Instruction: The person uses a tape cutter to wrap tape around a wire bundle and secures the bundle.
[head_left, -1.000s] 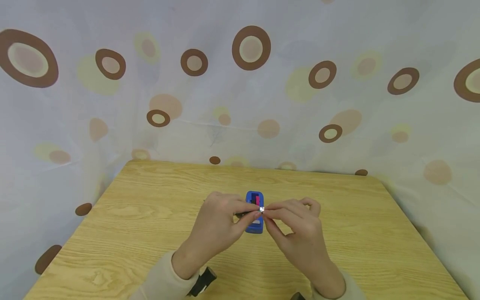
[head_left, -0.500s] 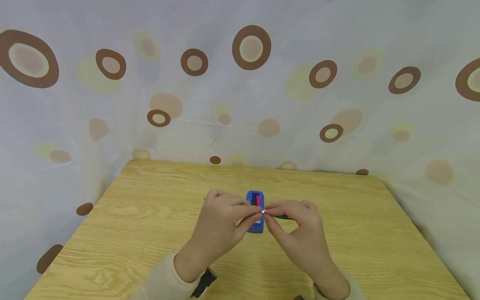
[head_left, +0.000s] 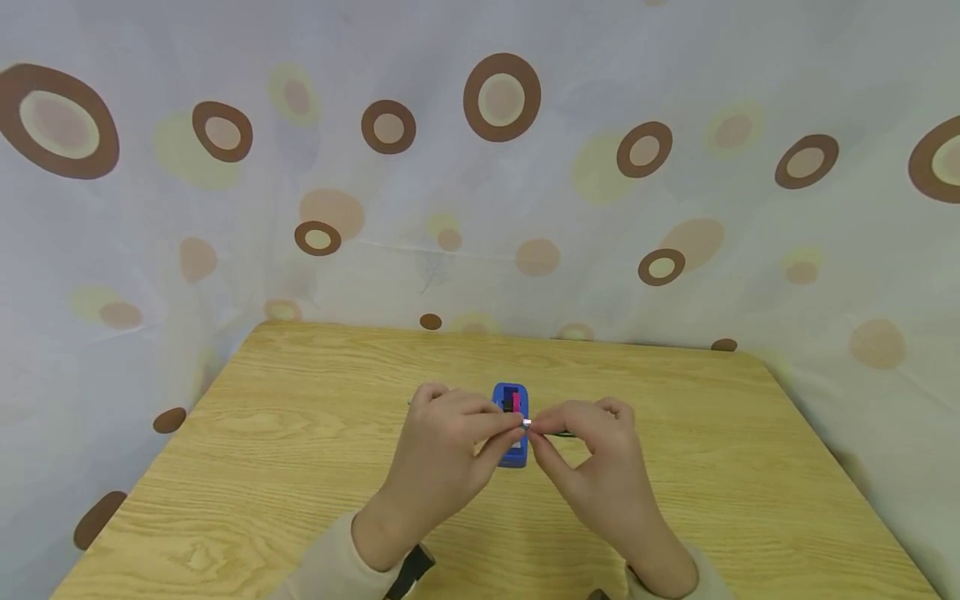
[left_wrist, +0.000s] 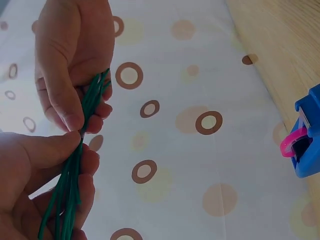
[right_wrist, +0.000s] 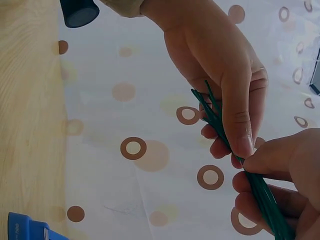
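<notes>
A bundle of thin green strands point(left_wrist: 70, 182) runs between both hands, its loose ends fanning out on either side. In the head view my left hand point(head_left: 442, 446) pinches the bundle between thumb and fingertips. Opposite it, my right hand point(head_left: 600, 454) pinches the same bundle, the two hands' fingertips nearly meeting. A small shiny white spot point(head_left: 527, 422) shows between the fingertips; what it is cannot be told. Green ends point(head_left: 564, 433) stick out under the right hand's fingers. The right wrist view shows the bundle point(right_wrist: 262, 200) passing through both grips.
On the wooden table point(head_left: 300, 467), a blue tape dispenser point(head_left: 512, 458) with a pink core stands beyond the hands, partly covered by the left fingertips. A patterned curtain point(head_left: 420, 183) hangs behind the table. A black wrist device point(head_left: 411, 571) shows at the left sleeve.
The shiny spot between the fingertips looks smaller than a second ago. Green ends now show beneath the right hand, and the dark strands seen between the left fingers are hidden.
</notes>
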